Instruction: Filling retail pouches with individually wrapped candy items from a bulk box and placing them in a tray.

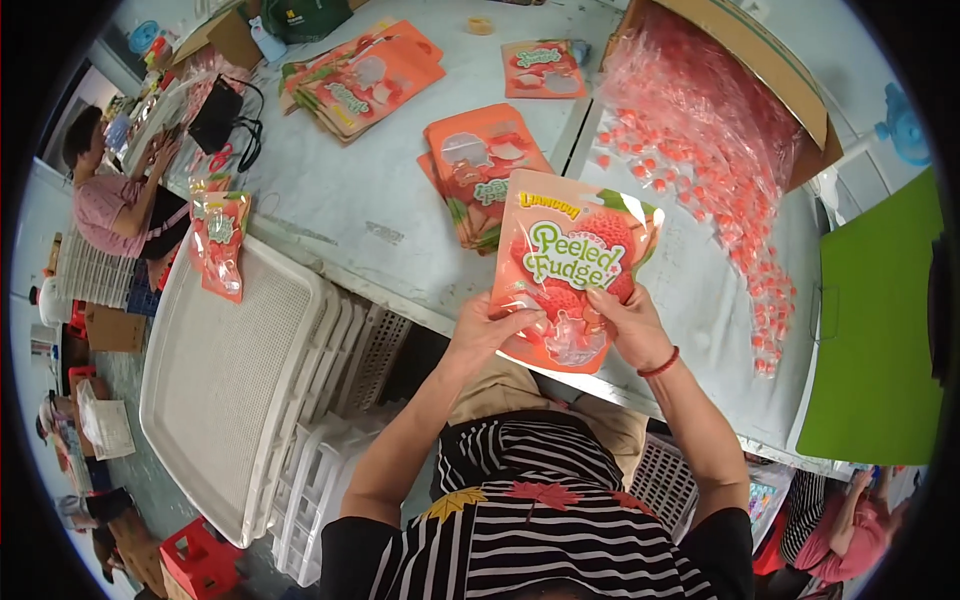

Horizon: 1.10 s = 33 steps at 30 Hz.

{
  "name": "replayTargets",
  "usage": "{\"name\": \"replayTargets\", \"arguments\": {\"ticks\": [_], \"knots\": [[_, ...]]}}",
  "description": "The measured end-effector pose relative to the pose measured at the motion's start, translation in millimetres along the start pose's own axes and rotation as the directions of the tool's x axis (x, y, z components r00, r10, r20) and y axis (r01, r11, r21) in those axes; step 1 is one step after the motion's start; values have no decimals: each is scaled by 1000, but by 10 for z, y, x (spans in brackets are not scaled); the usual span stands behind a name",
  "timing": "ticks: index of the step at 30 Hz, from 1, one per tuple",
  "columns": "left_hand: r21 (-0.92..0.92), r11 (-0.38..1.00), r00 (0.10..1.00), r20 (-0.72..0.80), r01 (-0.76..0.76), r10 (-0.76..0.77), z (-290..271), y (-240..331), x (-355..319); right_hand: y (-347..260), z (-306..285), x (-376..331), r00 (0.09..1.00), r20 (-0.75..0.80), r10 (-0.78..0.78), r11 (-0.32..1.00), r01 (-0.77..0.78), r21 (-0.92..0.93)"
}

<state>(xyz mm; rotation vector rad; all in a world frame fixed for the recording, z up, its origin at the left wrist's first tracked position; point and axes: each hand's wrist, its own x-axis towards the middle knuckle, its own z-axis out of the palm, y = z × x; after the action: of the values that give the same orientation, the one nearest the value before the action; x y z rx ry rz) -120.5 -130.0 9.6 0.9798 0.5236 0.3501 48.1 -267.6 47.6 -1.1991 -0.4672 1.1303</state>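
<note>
A pink-orange candy pouch (570,265) with strawberry pictures and a see-through window is held up over the table's near edge. My left hand (490,328) grips its lower left side, thumb across the front. On the lower right side, my right hand (636,328), with a red bracelet at the wrist, pinches it the same way. Behind the pouch lies a small stack of flat pouches (480,165). Right of it, small red candies in clear wrappers (700,190) spread over the table.
A cardboard box (800,95) lies tipped, candies spilling out. More flat pouches (365,85) are piled at the far left, with another pouch pile (543,70) farther back. Filled pouches (218,240) rest on stacked white trays (230,380). A green panel (875,320) stands right; a co-worker (115,195) sits left.
</note>
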Motion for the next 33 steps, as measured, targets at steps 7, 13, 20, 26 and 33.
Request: {"name": "replayTargets", "arguments": {"ticks": [7, 13, 20, 26, 33], "knots": [[157, 978, 988, 96, -136, 122, -72, 109, -47, -41, 211, -81, 988, -127, -85, 952, 43, -302], [221, 959, 977, 157, -178, 145, -134, 202, -171, -205, 462, -83, 972, -102, -211, 956, 183, -228], [782, 542, 745, -157, -306, 648, -78, 293, -411, -113, 719, -39, 887, -221, -405, 857, 284, -430], [495, 719, 797, -83, -488, 599, 173, 279, -463, 83, 1518, -48, 886, -93, -454, 859, 407, -312], [956, 283, 733, -138, -78, 666, -889, 96, -814, -52, 2062, 5, 641, 597, -483, 485, 763, -427]]}}
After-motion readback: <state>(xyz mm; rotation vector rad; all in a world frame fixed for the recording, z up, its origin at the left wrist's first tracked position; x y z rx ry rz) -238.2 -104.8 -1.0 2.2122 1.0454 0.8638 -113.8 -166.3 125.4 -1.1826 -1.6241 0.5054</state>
